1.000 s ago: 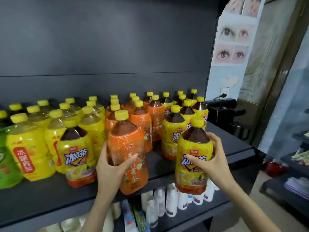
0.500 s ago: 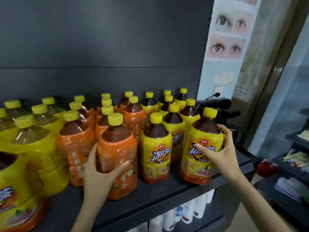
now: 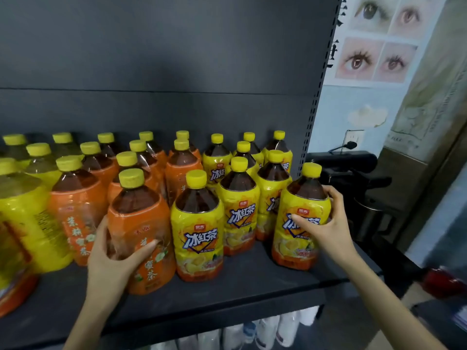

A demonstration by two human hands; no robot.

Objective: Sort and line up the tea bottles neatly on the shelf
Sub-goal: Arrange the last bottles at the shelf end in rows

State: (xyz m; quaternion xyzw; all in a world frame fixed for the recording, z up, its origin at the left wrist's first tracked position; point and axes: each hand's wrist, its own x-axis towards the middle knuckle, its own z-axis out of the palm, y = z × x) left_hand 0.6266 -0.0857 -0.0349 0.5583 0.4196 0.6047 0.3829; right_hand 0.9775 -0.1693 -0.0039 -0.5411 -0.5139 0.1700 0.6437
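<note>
Orange bottle gripped by left fingers, yellow bottle by right fingers.

The caps are yellow. The orange bottles carry a white flower print. The yellow bottles carry white-blue lettering above an orange base band. The shelf is dark grey.

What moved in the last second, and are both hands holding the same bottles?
Both bottles went from the front edge back onto the shelf: the orange bottle in the left hand now stands ahead of the orange rows, the yellow bottle in the right hand right of the yellow rows. Both hands kept their grips; the rows look unchanged.
</note>
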